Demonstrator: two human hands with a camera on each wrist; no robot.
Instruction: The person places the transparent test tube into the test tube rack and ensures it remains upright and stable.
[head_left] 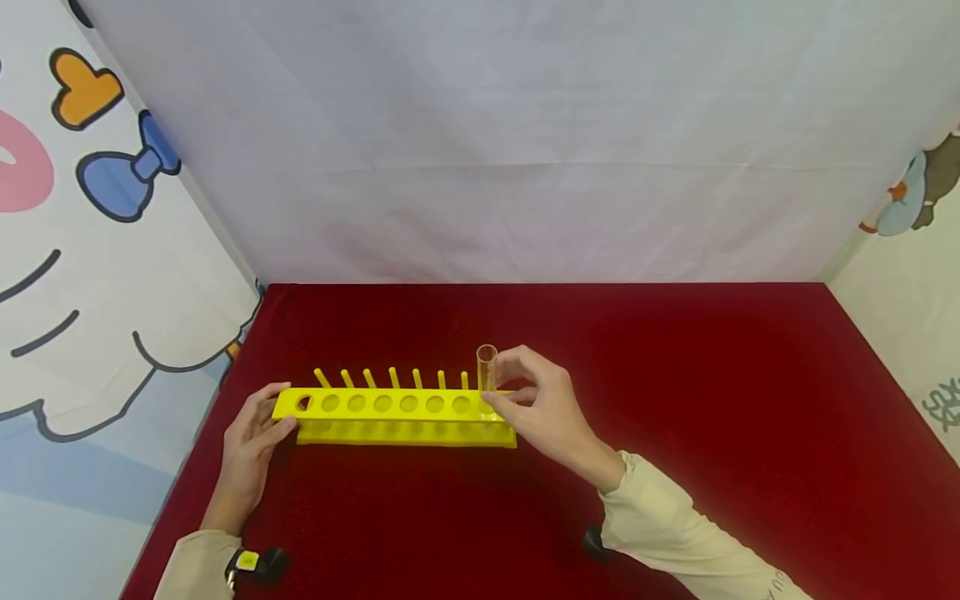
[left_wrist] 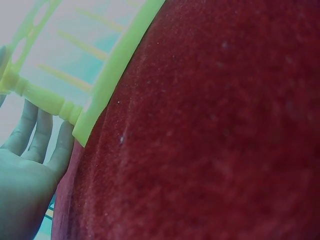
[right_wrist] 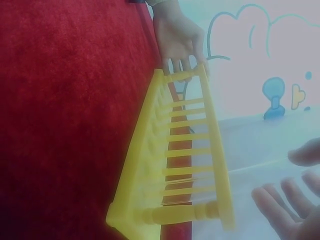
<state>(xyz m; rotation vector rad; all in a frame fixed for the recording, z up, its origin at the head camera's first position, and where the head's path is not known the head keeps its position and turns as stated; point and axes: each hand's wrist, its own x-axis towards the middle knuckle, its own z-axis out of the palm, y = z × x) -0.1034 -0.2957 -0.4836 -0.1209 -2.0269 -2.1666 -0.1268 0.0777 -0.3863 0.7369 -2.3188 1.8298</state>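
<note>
A yellow test tube rack stands on the red cloth, with one row of holes in its top board and several pegs along its far side. My left hand grips the rack's left end, thumb at the front edge; in the left wrist view, fingers lie against the turned end post. At the rightmost hole, my right hand pinches a clear glass test tube between thumb and fingers. The tube stands upright, its lower part through the hole. In the right wrist view, its faint outline shows between the two boards.
The red cloth covers the table and reaches back to a white curtain. Cartoon-printed sheets hang at the left and right sides. Dark wrist-worn devices sit at both cuffs.
</note>
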